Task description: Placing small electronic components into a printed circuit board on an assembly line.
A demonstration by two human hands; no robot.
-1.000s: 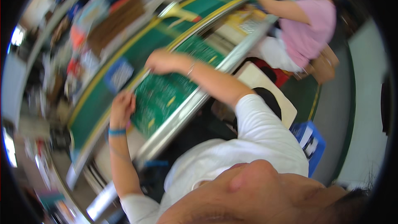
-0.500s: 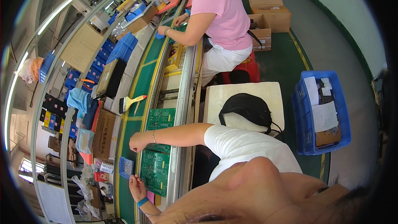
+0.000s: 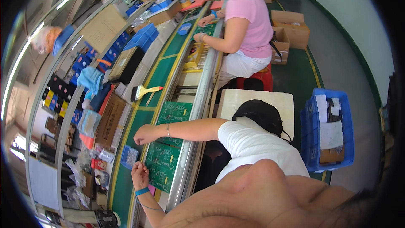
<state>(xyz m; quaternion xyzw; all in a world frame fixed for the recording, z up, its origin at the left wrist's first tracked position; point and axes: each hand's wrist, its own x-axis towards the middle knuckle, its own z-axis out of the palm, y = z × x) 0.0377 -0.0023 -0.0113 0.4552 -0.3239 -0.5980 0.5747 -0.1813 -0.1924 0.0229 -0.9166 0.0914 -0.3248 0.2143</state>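
Note:
My right hand (image 3: pixel 147 134), the upper one with a thin bracelet, is closed with its fingers bent downward over the left edge of the green circuit boards (image 3: pixel 162 164). Below it my left hand (image 3: pixel 140 174), with a blue wristband, has its fingers curled together beside the lowest board. What either hand pinches, if anything, is too small to make out. Between the hands, just to their left, a small blue tray (image 3: pixel 129 157) of tiny pale parts sits on the green belt (image 3: pixel 141 122). My right forearm covers part of the boards.
A brush (image 3: pixel 145 93) lies farther up the belt. A metal rail (image 3: pixel 195 131) runs along the boards' right side. A co-worker in pink (image 3: pixel 251 14) handles another board (image 3: pixel 205 29) up the line. Cardboard boxes (image 3: pixel 112 120) line the left; a blue crate (image 3: pixel 327 133) stands at right.
The whole view has shifted and tilted slightly. My left fingers look more curled in, and my right hand stays near the tray. The co-worker's small blue tray now shows more fully.

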